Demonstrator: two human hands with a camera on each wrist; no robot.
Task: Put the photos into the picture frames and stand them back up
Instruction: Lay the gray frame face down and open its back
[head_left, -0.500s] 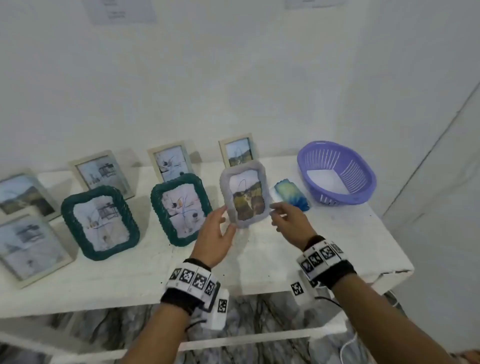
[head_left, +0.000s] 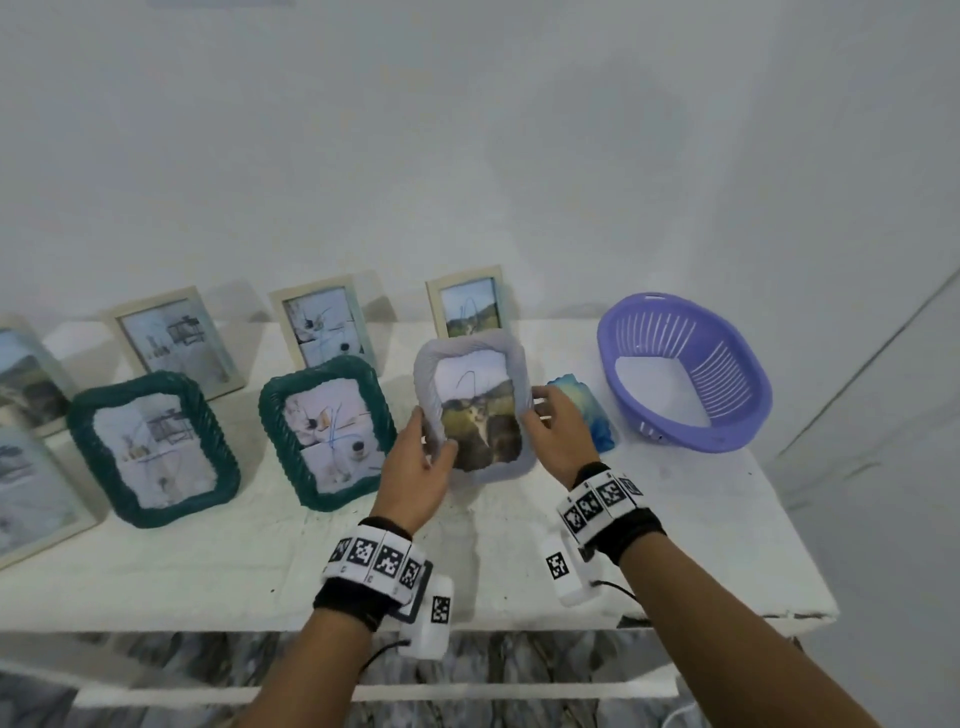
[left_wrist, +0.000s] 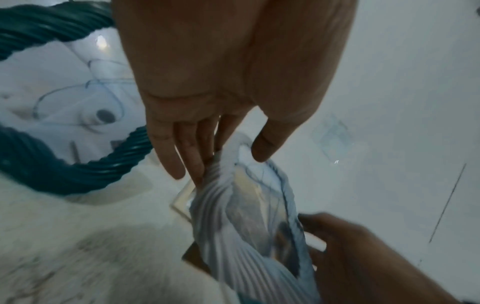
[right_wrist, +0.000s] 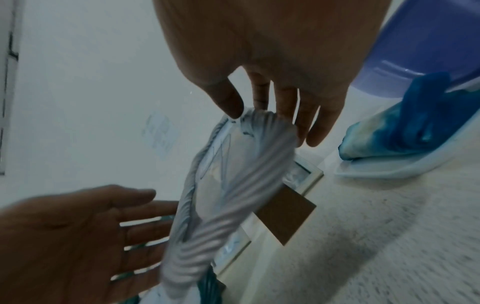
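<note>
A pale grey rope-pattern frame (head_left: 470, 345) holds a landscape photo (head_left: 480, 415) and leans back a little, right of centre on the white table (head_left: 675, 545). My left hand (head_left: 431, 441) pinches its lower left edge, thumb on the front and fingers behind. My right hand (head_left: 540, 410) pinches its right edge. The left wrist view shows my left hand (left_wrist: 226, 162) on the grey frame (left_wrist: 233, 216). In the right wrist view my right hand (right_wrist: 265, 121) pinches the frame (right_wrist: 233, 195), and its brown back stand (right_wrist: 283, 216) sticks out behind.
Two teal rope frames (head_left: 156, 449) (head_left: 327, 431) with photos stand to the left. Several cream frames (head_left: 324, 325) line the wall behind. A blue-green cloth (head_left: 587, 410) lies just right of my right hand, beside a purple basket (head_left: 685, 374). The table's front edge is near my wrists.
Both hands have closed in on the grey frame's sides. The right hand, which hovered just off the right edge, now pinches it, and the left thumb has come over the front.
</note>
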